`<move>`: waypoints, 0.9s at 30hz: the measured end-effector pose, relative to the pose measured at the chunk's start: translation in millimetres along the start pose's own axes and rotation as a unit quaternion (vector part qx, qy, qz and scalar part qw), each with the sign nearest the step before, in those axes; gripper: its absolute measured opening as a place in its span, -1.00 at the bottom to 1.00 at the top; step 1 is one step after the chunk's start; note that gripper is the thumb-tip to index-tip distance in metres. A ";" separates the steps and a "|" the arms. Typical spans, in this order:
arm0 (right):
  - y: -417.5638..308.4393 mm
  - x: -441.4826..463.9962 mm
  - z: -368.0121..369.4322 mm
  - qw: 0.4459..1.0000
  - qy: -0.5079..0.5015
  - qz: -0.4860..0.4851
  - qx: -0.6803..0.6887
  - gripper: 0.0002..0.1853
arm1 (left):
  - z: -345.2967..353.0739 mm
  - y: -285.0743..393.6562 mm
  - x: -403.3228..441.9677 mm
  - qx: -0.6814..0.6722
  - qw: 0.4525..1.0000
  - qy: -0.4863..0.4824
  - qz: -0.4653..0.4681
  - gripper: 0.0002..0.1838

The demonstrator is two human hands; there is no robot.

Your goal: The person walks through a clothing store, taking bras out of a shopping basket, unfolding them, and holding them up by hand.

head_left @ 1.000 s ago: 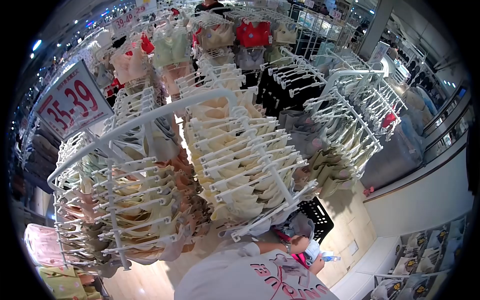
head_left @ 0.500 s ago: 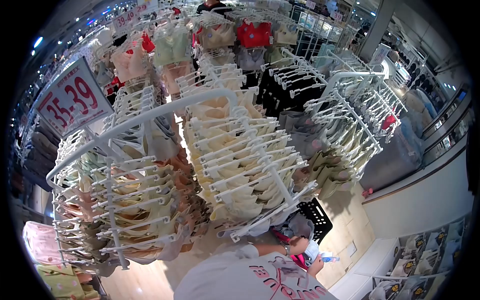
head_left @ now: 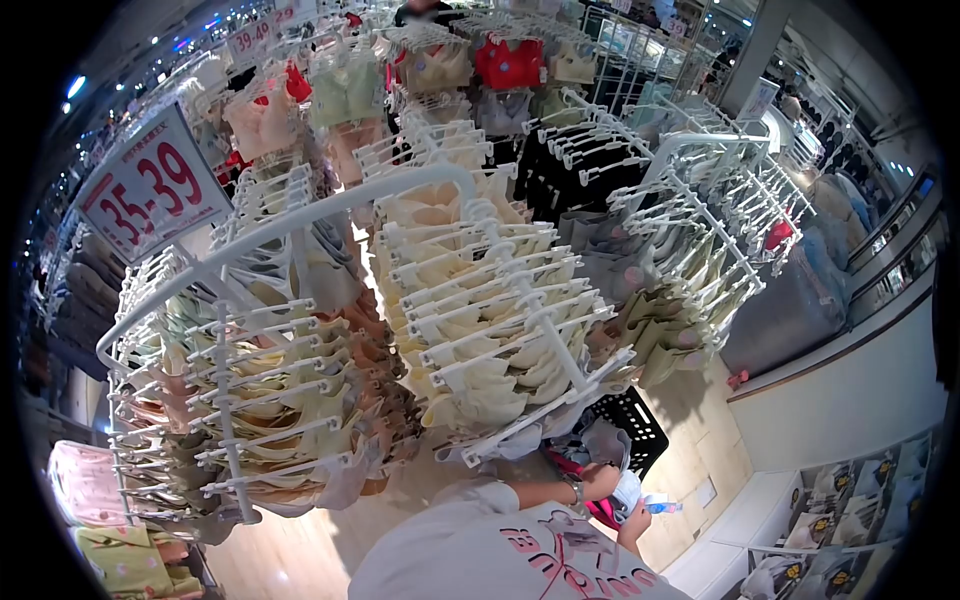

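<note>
The pale item [head_left: 627, 488] is held by the right hand [head_left: 635, 520] at its near side and bordered by the left hand [head_left: 600, 482], whose grip cannot be told – the black basket [head_left: 652, 432] being set just beyond both, nearer the left.

A price sign [head_left: 153, 185] stands upper left, a red bra [head_left: 509, 64] hangs top centre, a pillar [head_left: 757, 58] rises upper right, and pink cloth [head_left: 85, 485] shows lower left.

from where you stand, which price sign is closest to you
The large 35-39 sign at the left; the others, such as the 39-49 sign, look smaller and sit farther back.
</note>
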State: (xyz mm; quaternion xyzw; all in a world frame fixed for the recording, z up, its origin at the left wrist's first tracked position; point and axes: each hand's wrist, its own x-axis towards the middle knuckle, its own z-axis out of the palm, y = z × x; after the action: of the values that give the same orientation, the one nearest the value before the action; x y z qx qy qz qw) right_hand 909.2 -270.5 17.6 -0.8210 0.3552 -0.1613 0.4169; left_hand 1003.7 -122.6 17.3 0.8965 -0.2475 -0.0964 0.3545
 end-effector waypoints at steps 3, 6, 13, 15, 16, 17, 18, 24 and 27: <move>-3.8 2.1 -3.7 0.999 -0.012 0.016 -0.028 -0.52 | -10.8 3.9 -2.1 -0.029 1.000 0.000 -0.011 -0.62; -5.3 3.6 -4.1 1.000 -0.013 0.014 -0.003 -0.54 | -16.2 8.3 -2.3 -0.028 1.000 0.002 -0.007 -0.61; -9.1 5.5 -6.4 1.000 -0.012 -0.004 -0.006 -0.56 | -1.8 9.6 0.2 0.011 0.999 0.013 0.030 -0.56; -6.9 4.7 -7.1 1.000 -0.013 -0.006 0.005 -0.56 | -4.7 9.8 0.5 0.004 0.999 0.019 0.027 -0.55; -9.5 6.6 -5.2 1.000 -0.015 -0.009 0.011 -0.56 | -12.7 14.9 -3.1 0.002 0.999 0.028 0.026 -0.55; -11.2 7.2 -6.9 1.000 -0.028 0.004 0.004 -0.57 | -21.9 18.3 -4.1 -0.001 0.999 0.038 0.025 -0.55; -11.0 9.5 -5.4 1.000 -0.028 0.001 0.001 -0.58 | -20.8 16.5 -1.3 -0.003 1.000 0.025 0.011 -0.55; -6.8 12.1 -4.2 1.000 -0.012 -0.010 0.009 -0.56 | -9.9 10.5 3.3 -0.023 0.999 0.022 -0.006 -0.56; -1.8 19.0 -5.0 0.998 -0.036 0.005 -0.043 -0.53 | 0.0 12.8 7.2 -0.028 0.999 0.038 -0.016 -0.60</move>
State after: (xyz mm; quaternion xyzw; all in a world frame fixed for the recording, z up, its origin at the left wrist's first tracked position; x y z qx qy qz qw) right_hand 920.4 -286.2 21.4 -0.8416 0.3511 -0.1140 0.3943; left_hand 1005.1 -134.3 26.1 0.8931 -0.2169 -0.0746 0.3871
